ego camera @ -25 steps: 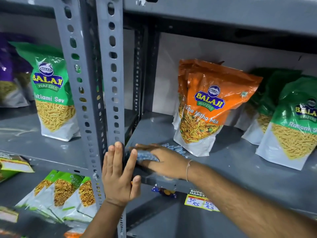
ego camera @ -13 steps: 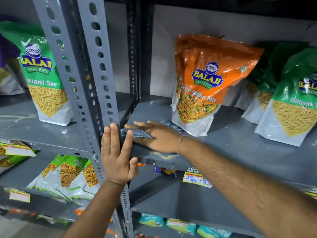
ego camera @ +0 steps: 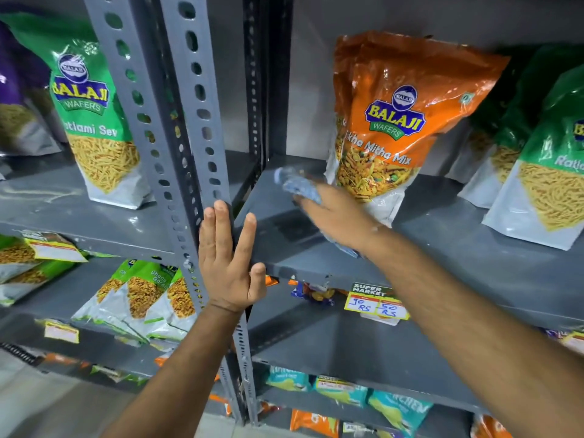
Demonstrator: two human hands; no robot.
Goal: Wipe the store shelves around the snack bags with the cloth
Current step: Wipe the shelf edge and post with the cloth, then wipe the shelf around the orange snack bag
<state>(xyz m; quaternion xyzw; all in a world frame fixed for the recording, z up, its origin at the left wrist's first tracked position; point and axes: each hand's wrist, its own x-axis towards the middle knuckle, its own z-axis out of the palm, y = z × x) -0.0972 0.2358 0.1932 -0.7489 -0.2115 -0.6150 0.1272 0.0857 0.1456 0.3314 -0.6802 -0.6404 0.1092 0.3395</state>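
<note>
My right hand (ego camera: 339, 216) presses a blue patterned cloth (ego camera: 298, 186) flat on the grey metal shelf (ego camera: 442, 248), just left of and in front of an upright orange snack bag (ego camera: 395, 121). The hand and cloth are blurred. My left hand (ego camera: 227, 257) rests open, fingers apart, against the grey perforated upright post (ego camera: 189, 121) and the shelf's front left corner. Green snack bags (ego camera: 543, 172) stand on the same shelf to the right.
A green sev bag (ego camera: 94, 121) stands on the neighbouring left shelf, beside a purple bag (ego camera: 15, 105). Lower shelves hold more green bags (ego camera: 145, 295) and teal packets (ego camera: 347, 390). A yellow price label (ego camera: 376, 303) hangs on the shelf's front edge.
My right hand has slid the cloth from the shelf's front left corner back and rightward, towards the orange bag. The left hand has stayed on the post. The view has shifted down.
</note>
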